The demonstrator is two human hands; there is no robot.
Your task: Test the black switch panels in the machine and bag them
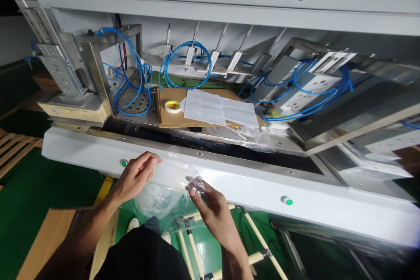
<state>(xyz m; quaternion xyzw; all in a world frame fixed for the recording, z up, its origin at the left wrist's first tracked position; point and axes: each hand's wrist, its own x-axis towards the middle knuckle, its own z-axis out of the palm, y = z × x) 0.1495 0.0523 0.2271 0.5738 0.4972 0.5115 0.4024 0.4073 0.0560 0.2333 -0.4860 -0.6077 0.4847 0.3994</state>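
Observation:
A clear plastic bag (159, 199) hangs between my two hands, in front of the white machine edge. Its upper part is stretched across, and the lower part bunches loosely below. My left hand (139, 175) is closed on the bag's left side, thumb and fingers pinched together. On the other side, my right hand (211, 210) grips the film between thumb and fingers, some of which show through the plastic. Behind the bag, sheets of printed paper (210, 107) and a roll of tape (172, 106) lie on flat cardboard (170, 119).
Green buttons (288, 201) sit on the machine's front edge. Blue air hoses (187, 65) coil around metal cylinders at the back. More crumpled plastic (262, 142) lies right of the papers. Below are an open carton (49, 240) and a pipe frame (193, 245).

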